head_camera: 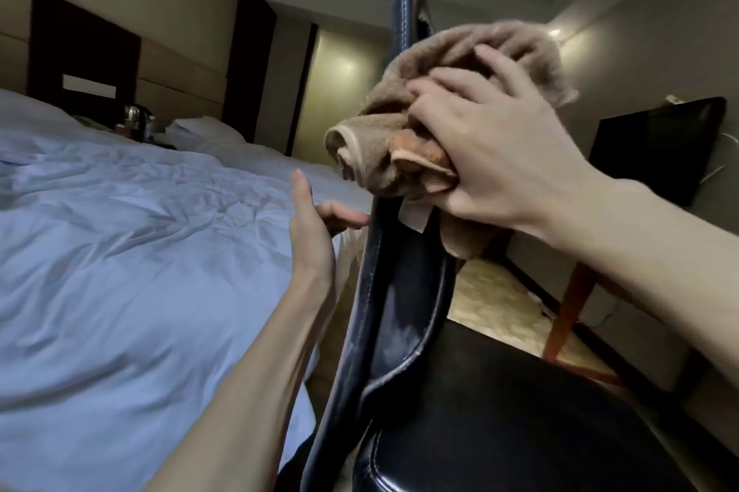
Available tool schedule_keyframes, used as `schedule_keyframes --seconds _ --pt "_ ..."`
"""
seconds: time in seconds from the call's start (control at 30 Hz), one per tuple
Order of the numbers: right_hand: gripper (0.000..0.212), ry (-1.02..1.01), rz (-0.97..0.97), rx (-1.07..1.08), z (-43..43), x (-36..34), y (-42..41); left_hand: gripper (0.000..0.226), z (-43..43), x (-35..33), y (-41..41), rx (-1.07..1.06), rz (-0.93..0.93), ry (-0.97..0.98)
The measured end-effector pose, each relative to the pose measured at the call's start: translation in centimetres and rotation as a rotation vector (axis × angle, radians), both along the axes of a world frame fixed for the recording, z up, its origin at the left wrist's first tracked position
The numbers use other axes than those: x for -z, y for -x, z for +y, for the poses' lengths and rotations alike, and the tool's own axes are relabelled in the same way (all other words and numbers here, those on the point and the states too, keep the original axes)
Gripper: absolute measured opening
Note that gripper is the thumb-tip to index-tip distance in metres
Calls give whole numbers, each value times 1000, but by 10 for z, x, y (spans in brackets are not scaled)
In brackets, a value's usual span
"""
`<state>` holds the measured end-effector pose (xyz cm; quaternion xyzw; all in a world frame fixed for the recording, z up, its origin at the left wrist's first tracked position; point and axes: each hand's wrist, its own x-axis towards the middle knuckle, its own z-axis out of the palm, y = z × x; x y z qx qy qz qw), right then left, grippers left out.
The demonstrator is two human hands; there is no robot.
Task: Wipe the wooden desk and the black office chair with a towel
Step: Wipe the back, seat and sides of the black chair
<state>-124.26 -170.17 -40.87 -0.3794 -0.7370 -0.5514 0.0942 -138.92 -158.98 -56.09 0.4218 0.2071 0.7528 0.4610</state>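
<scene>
Dim hotel-room walls and a pale ceiling lie behind the black office chair, whose backrest (400, 271) rises edge-on through the middle of the view, with its seat (520, 411) low to the right of it. A bunched brown towel (452, 55) lies high against the backrest, on the seat side, with folds spilling over the near edge. The right hand (492, 155) covers the towel, fingers spread and bent over the wad, holding it to the backrest; the thumb is hidden. Left of the backrest, the left hand (316, 227) stands open, thumb up, fingers nearly straight, one fingertip touching the rear edge and gripping nothing. A rumpled white bed (120, 231) fills the space further left. Right of the backrest stand a dark television (656, 147) and the wooden desk's leg (564, 315).
</scene>
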Motion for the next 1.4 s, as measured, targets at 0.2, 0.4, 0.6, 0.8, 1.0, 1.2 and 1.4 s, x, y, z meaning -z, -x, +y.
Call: schedule_keyframes --seconds 0.2,0.4,0.6,0.8,1.0,1.2,1.4 --pt "68 130 148 -49 -1 33 -12 87 -1 -1 -5 16 4 -27" --pt "52 -19 -81 95 0 9 9 81 -6 -5 -7 45 -58 -28" --pt "52 68 -94 244 -2 36 30 73 -14 -7 -11 166 -116 -127" --pt "33 55 82 33 1 113 13 81 -25 -11 -3 569 -204 -152" --pt "22 -79 44 -91 17 197 16 75 -4 -3 1 243 -187 34" --pt "15 142 -175 -81 14 245 -10 45 18 11 2 -5 -31 1" --pt "19 0 169 -308 27 158 5 46 22 16 5 25 -3 73"
